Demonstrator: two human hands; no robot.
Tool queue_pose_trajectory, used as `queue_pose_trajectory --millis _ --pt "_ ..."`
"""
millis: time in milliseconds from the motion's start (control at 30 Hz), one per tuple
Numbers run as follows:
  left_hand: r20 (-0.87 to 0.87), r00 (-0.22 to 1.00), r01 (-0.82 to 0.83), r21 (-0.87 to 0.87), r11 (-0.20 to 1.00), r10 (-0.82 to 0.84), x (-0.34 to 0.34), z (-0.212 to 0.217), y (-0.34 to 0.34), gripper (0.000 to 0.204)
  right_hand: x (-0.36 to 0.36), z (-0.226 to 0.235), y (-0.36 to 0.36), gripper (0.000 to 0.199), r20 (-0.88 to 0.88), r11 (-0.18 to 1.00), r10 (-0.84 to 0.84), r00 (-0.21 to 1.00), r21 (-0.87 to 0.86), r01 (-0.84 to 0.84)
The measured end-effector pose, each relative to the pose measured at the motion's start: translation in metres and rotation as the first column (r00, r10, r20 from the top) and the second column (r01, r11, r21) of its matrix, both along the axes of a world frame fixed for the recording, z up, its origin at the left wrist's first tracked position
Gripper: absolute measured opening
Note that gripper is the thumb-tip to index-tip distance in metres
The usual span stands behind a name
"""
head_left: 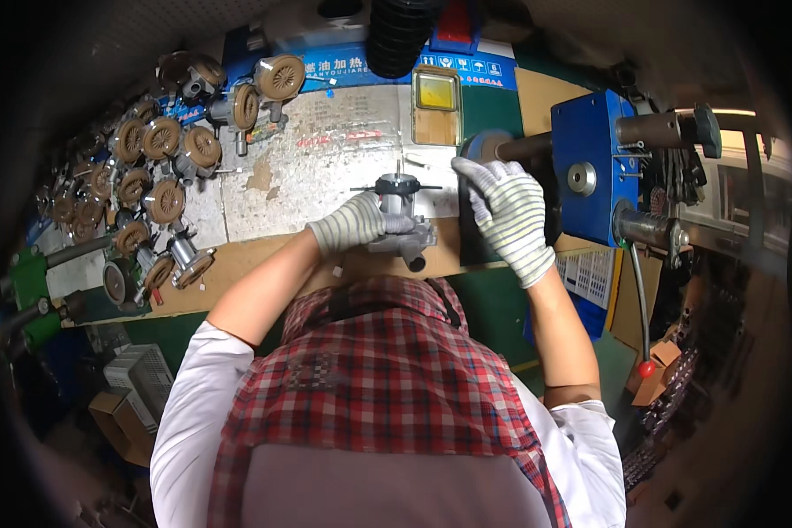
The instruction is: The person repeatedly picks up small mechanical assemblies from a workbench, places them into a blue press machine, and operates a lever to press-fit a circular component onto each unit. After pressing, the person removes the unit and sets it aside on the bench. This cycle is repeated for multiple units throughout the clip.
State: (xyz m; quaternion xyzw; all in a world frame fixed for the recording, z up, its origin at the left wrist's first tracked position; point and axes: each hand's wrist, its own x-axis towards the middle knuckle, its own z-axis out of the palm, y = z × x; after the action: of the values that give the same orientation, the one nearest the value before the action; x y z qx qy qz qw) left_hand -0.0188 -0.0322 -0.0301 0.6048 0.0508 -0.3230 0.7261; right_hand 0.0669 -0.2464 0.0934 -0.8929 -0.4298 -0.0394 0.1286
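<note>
My left hand (pixel 356 224), in a striped knit glove, is closed around the side of a grey cast metal housing (pixel 402 236) on the front of the bench. On top of that housing is a dark toothed ring (pixel 397 184) with thin rods sticking out to both sides and one pointing up. My right hand (pixel 510 216), in a matching glove, is raised to the right of the housing, apart from it. Its fingers are spread toward the press, and nothing shows between them. The hand hides part of the press base behind it.
A blue arbor press (pixel 581 167) stands at right, its red-knobbed lever (pixel 647 368) hanging down. Several similar housings with brown round fan wheels (pixel 161 139) crowd the left. A yellow-bottomed tray (pixel 437 91) lies behind; a black ribbed hose (pixel 402 40) hangs above.
</note>
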Motion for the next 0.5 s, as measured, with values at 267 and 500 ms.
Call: queue_pose_trajectory --millis 267,500 --pt "0.033 0.999 0.009 0.086 0.996 -0.011 -0.005 0.046 0.015 0.032 0.007 -0.009 0.019 0.035 0.153 0.992 0.087 0.984 -0.108 -0.071" --pt "0.044 0.994 0.081 0.372 0.925 -0.104 0.007 0.021 0.023 0.033 0.028 -0.039 0.017 0.027 -0.768 0.988 -0.133 0.626 -0.049 0.149"
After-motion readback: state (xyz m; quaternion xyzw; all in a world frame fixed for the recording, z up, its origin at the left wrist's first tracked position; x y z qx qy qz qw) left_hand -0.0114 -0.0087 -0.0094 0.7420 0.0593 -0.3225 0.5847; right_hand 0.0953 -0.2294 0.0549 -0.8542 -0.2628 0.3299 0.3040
